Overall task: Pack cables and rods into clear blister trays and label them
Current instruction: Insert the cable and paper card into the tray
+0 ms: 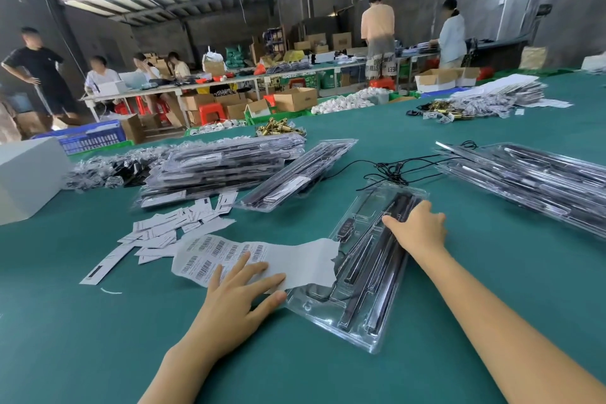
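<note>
Head view: clear plastic blister tray (357, 275) w/ black rods lay on green table (98, 338).
L hand (239, 295): fingers straight, flat on white barcode label sheet (262, 259) at tray's left edge.
R hand (418, 228): fingers straight, pressed on black rods (370, 259) in tray, nothing grasped.
</note>
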{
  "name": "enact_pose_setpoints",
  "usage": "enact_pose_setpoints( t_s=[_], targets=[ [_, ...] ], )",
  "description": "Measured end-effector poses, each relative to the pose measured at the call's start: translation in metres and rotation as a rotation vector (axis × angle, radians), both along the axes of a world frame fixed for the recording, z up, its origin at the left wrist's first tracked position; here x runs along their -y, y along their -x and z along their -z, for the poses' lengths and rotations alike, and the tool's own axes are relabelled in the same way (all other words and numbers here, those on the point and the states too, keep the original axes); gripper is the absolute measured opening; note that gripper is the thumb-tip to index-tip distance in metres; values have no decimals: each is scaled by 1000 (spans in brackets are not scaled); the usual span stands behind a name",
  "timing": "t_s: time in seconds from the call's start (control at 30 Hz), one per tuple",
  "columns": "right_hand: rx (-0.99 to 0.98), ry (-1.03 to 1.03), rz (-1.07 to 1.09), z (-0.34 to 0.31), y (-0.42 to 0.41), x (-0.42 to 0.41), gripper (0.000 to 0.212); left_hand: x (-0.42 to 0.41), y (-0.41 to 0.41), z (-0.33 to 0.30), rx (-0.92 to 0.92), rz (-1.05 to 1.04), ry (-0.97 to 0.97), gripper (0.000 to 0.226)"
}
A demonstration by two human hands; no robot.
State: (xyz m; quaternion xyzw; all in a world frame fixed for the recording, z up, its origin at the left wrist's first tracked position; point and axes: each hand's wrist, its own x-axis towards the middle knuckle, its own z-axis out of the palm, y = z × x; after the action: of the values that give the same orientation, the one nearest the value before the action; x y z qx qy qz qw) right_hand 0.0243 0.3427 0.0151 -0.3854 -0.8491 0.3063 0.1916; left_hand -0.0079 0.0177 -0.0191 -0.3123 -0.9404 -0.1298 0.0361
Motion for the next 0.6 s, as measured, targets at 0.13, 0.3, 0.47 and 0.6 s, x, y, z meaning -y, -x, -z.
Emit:
enact_pose_setpoints(
  t_s=[0.13,0.3,0.47,0.6],
  targets=[
    [-118,201,23,-3,-3,-16,51,-1,0,-2,11,-9,-5,69],
    [-322,818,-76,-14,-12,-21,30,-2,-1,-3,39,-14,-17,66],
    [-322,1059,-198,-25,-18,-4,18,-4,-3,-8,131,-66,-144,67],
    [-456,1106,-178,-40,-24,-2,20,-3,-5,-11,174,-146,-398,65]
  ],
)
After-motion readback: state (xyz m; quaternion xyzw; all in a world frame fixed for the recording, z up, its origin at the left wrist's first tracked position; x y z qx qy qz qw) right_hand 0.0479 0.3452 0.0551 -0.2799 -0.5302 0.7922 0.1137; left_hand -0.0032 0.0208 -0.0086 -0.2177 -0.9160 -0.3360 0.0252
